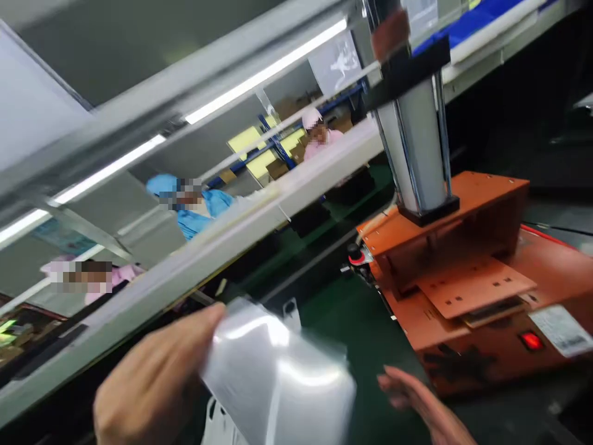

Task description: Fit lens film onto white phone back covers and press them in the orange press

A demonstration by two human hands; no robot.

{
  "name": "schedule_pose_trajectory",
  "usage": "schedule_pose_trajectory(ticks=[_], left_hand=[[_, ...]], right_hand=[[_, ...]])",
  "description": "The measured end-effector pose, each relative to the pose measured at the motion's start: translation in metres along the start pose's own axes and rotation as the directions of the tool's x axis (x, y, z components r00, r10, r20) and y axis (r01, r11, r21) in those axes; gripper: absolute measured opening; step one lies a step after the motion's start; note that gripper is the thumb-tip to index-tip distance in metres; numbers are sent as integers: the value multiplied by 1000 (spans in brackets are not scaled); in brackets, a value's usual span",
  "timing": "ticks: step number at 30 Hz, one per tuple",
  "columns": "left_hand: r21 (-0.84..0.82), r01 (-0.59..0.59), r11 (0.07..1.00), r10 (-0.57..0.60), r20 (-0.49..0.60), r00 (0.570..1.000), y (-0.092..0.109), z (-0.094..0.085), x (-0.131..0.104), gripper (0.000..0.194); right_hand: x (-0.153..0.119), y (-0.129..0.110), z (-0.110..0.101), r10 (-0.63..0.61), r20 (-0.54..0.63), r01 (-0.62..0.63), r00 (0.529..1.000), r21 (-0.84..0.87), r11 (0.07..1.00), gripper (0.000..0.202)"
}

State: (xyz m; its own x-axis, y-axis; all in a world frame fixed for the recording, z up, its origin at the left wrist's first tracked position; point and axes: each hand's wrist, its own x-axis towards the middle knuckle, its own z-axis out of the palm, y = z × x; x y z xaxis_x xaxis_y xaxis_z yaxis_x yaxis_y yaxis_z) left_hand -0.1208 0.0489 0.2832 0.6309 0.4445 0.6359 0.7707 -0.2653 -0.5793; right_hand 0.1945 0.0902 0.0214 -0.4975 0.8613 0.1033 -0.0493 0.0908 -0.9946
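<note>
My left hand point(152, 377) grips the upper left edge of a clear, shiny plastic sheet point(282, 377), which reflects the ceiling light and is blurred by motion. Whether it is one sheet or several I cannot tell. Below and partly behind it shows a white piece with cut-out holes point(217, 426). To the right of the sheet, my right hand point(419, 402) is apart from it, fingers stretched out and holding nothing. Just above that hand stands an orange press point(482, 334) with a large cylinder point(419, 148) on top and a lit red switch.
A dark green work surface point(333, 315) lies under my hands. A small white piece with a hole point(291, 315) rests beyond the sheet. A long pale rail point(259, 216) crosses behind, with several people at work past it. A black-knobbed regulator point(356, 253) sticks out from the press's left side.
</note>
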Motion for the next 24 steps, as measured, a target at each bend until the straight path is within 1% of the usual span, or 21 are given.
schedule_pose_trajectory(ticks=[1, 2, 3, 4, 5, 6, 7, 8, 10, 11, 12, 13, 14, 15, 16, 17, 18, 19, 21, 22, 24], left_hand=[[-113, -41, 993, 51, 82, 995, 28, 2, -13, 57], [-206, -77, 976, 111, 160, 981, 53, 6, -25, 55], [-266, -112, 957, 175, 224, 959, 75, 12, -38, 52], [-301, -149, 942, 235, 276, 932, 94, 19, -50, 48], [-315, -182, 931, 284, 314, 906, 110, 27, -60, 44], [-320, -219, 922, 325, 331, 886, 122, 36, -69, 41], [-320, -254, 913, 358, 327, 874, 129, 45, -75, 38], [-315, -283, 906, 381, 311, 871, 133, 55, -80, 37], [-310, -326, 893, 409, 257, 876, 131, 76, -84, 37], [-312, -323, 893, 401, 231, 886, 128, 88, -86, 39], [-319, -286, 903, 365, 224, 904, 124, 101, -87, 43], [-334, -192, 923, 281, 243, 929, 122, 115, -89, 48], [-350, -52, 935, 161, 289, 944, 122, 130, -93, 51], [-359, 111, 927, 25, 354, 935, 126, 146, -97, 52], [-352, 277, 894, -110, 426, 898, 134, 160, -103, 52], [-332, 417, 846, -223, 489, 843, 145, 174, -110, 52], [-314, 515, 798, -300, 533, 791, 159, 186, -118, 53], [-299, 582, 756, -352, 563, 748, 175, 194, -127, 56], [-297, 660, 690, -395, 609, 688, 209, 203, -144, 61], [-309, 680, 664, -389, 634, 668, 224, 203, -151, 62], [-347, 691, 634, -332, 685, 648, 248, 199, -162, 62]], right_hand=[[-2, 2, 4, 59, 59, -63, 997, 77, 995, 56], [-3, 5, 7, 116, 140, -139, 983, 171, 975, 66], [-4, 9, 9, 168, 292, -262, 942, 324, 909, 75], [-6, 14, 11, 193, 412, -377, 891, 431, 820, 79], [-7, 19, 12, 197, 503, -471, 841, 503, 725, 79], [-9, 23, 14, 204, 550, -528, 810, 534, 660, 76], [-10, 28, 16, 227, 549, -545, 804, 528, 652, 71], [-10, 31, 19, 255, 522, -534, 814, 502, 680, 66], [-6, 36, 24, 275, 436, -464, 857, 419, 781, 57], [-1, 38, 27, 254, 381, -400, 889, 377, 835, 51], [5, 39, 28, 212, 311, -316, 926, 333, 888, 44], [11, 41, 29, 157, 218, -216, 963, 278, 936, 37], [18, 44, 29, 98, 113, -119, 989, 198, 973, 32], [25, 48, 28, 47, 13, -48, 999, 87, 995, 29], [31, 53, 26, 15, -64, -18, 998, -43, 999, 28], [35, 59, 24, 13, -112, -31, 994, -167, 985, 31], [39, 66, 21, 32, -140, -69, 990, -268, 961, 34], [41, 73, 20, 61, -157, -112, 986, -338, 934, 38], [44, 86, 18, 98, -166, -159, 981, -410, 898, 46], [44, 91, 18, 98, -167, -161, 981, -425, 891, 51], [44, 95, 19, 90, -161, -155, 983, -457, 876, 57]])
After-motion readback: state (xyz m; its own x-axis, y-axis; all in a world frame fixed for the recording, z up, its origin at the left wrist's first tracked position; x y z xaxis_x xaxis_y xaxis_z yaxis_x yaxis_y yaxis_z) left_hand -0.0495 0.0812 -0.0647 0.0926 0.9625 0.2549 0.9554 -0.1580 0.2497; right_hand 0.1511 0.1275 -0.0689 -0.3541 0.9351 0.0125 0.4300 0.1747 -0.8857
